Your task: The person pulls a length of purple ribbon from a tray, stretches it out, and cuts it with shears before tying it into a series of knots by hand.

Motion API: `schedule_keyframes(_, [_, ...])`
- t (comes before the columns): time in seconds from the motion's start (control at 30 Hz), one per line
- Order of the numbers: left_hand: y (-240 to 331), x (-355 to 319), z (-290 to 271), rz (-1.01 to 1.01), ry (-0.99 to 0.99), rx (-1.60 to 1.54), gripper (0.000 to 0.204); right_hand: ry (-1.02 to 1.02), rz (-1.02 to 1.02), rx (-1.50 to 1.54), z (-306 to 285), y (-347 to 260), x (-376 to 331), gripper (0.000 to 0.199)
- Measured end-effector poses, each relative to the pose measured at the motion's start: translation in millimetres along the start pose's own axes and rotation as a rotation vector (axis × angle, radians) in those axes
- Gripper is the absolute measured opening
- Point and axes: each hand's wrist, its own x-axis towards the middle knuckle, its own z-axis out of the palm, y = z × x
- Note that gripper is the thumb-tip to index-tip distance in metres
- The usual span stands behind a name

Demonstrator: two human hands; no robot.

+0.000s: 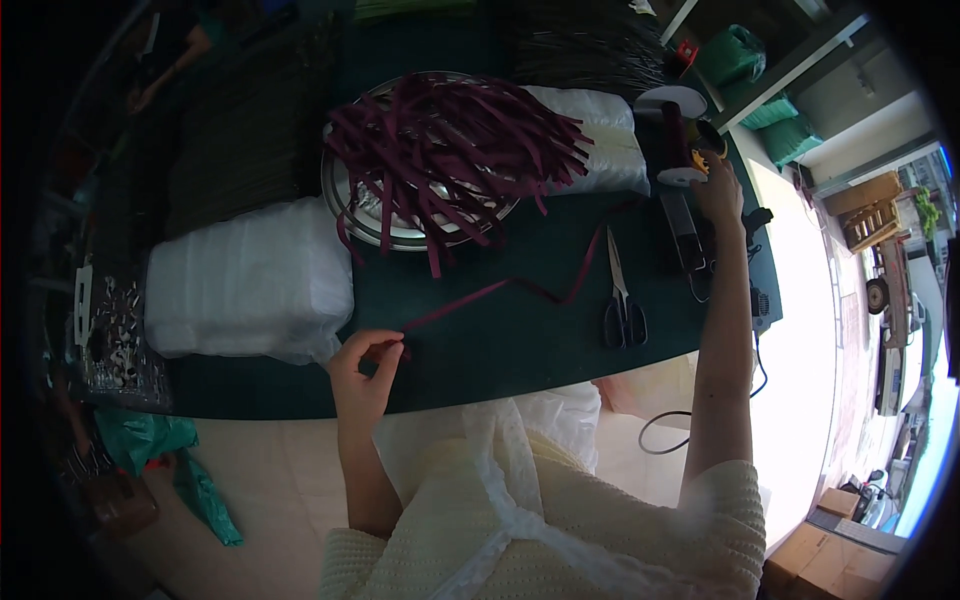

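My left hand (366, 372) pinches the end of a narrow burgundy ribbon (483, 292) near the table's front edge. The ribbon runs slack across the green table toward a white-flanged spool (676, 130) of the same colour at the right. Beside that spool, my right hand (719, 188) has its fingers closed at a small yellow-orange object (699, 160), whose kind I cannot make out. Black-handled scissors (622, 300) lie between my hands, blades pointing away. A round metal tray (352, 222) at the back holds a heap of cut burgundy ribbon strips (455, 150).
White wrapped bundles (245, 280) flank the tray, another (600, 140) behind it at right. A black device (683, 232) with a cord (652, 440) sits by my right forearm. A clear bag of small metallic pieces (120, 335) lies at left. Green bags (150, 440) hang below.
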Motion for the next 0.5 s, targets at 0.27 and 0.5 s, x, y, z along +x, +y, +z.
schedule_keyframes(0.27, [-7, -7, -4, -0.053, -0.063, 0.032, 0.006, -0.181, -0.015, 0.208, 4, 3, 16, 0.023])
schedule_keyframes(0.5, [-2, -1, 24, -0.054, -0.068, -0.358, 0.005, 0.026, 0.146, 0.953, -73, -7, 6, 0.037])
